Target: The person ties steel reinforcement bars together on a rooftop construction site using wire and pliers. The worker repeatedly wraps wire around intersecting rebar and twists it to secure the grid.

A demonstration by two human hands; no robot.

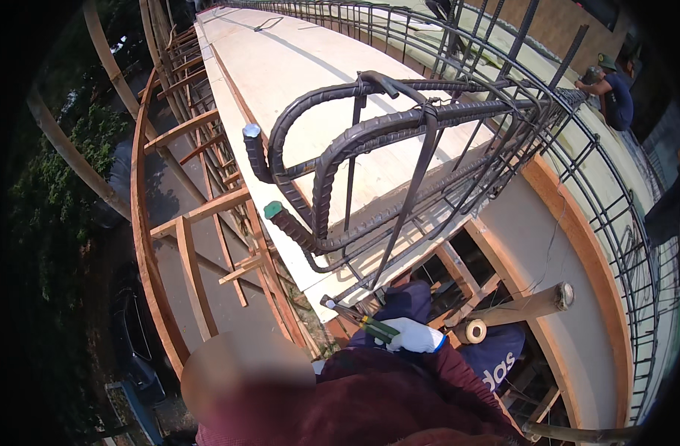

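My right hand (414,335), in a white glove with a blue cuff, closes around the green-and-yellow handles of pliers (381,329). The tool's dark front end points up and left, beside the near corner of the pale formwork board (304,279). Above it are the bent ends of thick ribbed rebar (340,152), bound to thinner stirrups (410,193). One bar end has a light-blue tip (251,131), another a green tip (272,209). A scrap of white at my body's left edge may be my left hand (318,366); its fingers are hidden.
Wooden framing (199,212) and bamboo poles (106,67) stand at the left, high over the ground. A log end (559,297) juts out at the right. Beyond a curved timber edge (600,290) runs a rebar cage (611,171). Another person (616,98) crouches at far right.
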